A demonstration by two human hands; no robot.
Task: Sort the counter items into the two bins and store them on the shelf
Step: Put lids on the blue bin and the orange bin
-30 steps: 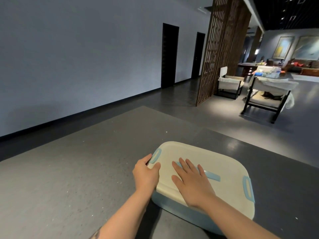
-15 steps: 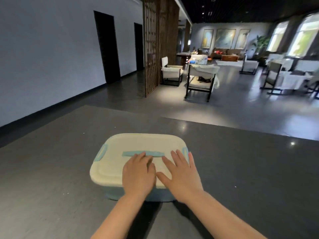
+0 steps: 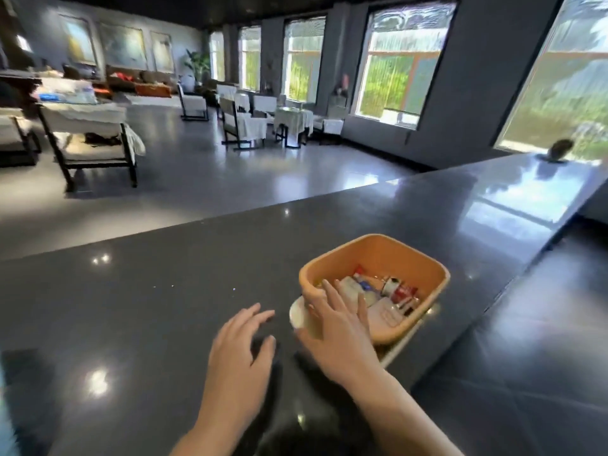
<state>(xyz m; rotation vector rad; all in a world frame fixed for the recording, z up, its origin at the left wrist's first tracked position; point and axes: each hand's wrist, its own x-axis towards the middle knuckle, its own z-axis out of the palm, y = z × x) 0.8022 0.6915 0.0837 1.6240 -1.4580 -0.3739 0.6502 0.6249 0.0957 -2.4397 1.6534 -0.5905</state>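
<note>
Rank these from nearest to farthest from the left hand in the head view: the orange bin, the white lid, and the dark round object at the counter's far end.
From the left hand:
1. white lid, just to its right, under the right hand.
2. orange bin, farther right on the counter.
3. dark round object, far right end by the window.

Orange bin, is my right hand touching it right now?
Touching. The head view shows the right hand draped over the near-left corner of the orange bin, fingers lying across its rim.
</note>
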